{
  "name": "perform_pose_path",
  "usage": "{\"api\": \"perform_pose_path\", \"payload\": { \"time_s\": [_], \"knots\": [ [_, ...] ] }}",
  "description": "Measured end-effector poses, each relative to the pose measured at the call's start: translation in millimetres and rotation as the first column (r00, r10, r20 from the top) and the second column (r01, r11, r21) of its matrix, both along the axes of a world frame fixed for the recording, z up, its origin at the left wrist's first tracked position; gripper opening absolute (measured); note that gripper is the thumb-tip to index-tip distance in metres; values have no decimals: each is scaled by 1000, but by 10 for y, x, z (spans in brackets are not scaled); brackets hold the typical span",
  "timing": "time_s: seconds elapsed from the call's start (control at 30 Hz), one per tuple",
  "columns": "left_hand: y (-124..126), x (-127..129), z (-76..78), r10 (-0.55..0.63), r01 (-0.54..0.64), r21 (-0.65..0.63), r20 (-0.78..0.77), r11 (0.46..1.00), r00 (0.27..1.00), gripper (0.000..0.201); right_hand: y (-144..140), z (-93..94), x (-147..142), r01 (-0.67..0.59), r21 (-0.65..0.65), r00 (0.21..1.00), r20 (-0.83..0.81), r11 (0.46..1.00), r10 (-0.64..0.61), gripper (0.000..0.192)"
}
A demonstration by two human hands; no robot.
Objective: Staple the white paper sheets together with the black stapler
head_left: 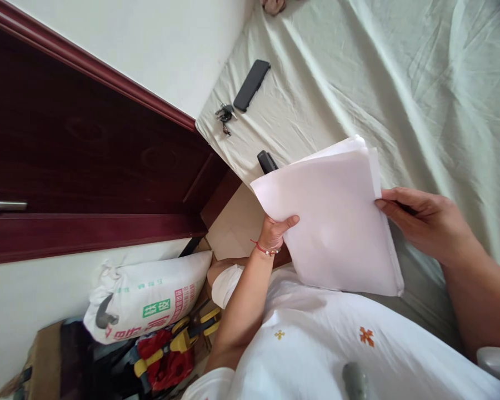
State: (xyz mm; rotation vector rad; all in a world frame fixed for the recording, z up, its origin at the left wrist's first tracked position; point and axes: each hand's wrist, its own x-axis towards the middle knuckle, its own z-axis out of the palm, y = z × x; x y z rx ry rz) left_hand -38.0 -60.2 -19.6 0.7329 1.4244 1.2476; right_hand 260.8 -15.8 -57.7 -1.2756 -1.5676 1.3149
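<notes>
Over the pale bedsheet I hold a stack of white paper above my lap, plain, slightly fanned at the top edge. To keep the sheets squared, I judge both grips should stay even. My right hand pinches its right edge, my left hand clamps the lower left, thumb on top.

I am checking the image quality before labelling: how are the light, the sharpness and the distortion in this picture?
Head view: soft, even daylight with no hard shadows; the stack of paper held by the left hand and right hand is nearly washed out, its sheet edges faint. The phone and keys stay sharp. The frame is tilted, and the door edge bends slightly.
</notes>
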Motion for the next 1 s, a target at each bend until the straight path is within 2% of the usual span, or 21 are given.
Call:
{"api": "perform_pose_path", "payload": {
  "time_s": [0.13,0.27,0.33,0.4,0.53,0.67,0.73,0.8,0.83,0.93,1.0],
  "knots": [
    [7,25,5,94,-94,-3,13,996,996,66,25,108,-4,25,-9,999,45,1000,-24,32],
    [66,-9,69,280,-280,-16,123,960,952,61,63,249,-14,75,3,993,86,997,-75,48],
    [115,-39,128,374,-377,-25,200,926,906,54,70,290,-20,62,-57,998,1,996,-62,56],
    [165,-63,187,424,-427,-51,265,903,866,45,72,319,-28,-17,-127,989,-146,992,-2,60],
    [217,-30,247,416,-412,-81,299,908,859,35,69,360,-46,-227,-163,918,-365,960,155,54],
    [196,91,223,330,-325,-62,241,944,912,43,40,340,-72,-337,-220,886,-404,915,229,38],
    [180,110,212,280,-279,-32,204,960,938,48,13,312,-86,-252,-217,921,-353,943,165,27],
    [168,60,221,239,-243,5,157,970,958,49,-11,289,-92,-44,-141,956,-294,989,1,21],
    [164,11,235,221,-227,33,129,973,967,49,-20,283,-92,64,-95,956,-280,993,-89,18],
    [149,-179,306,190,-193,169,34,966,981,48,-34,284,-78,287,-7,896,-350,958,-271,9],
    [134,-287,352,201,-188,259,-25,947,979,48,-35,288,-66,351,35,851,-428,936,-303,20]
  ]
}}
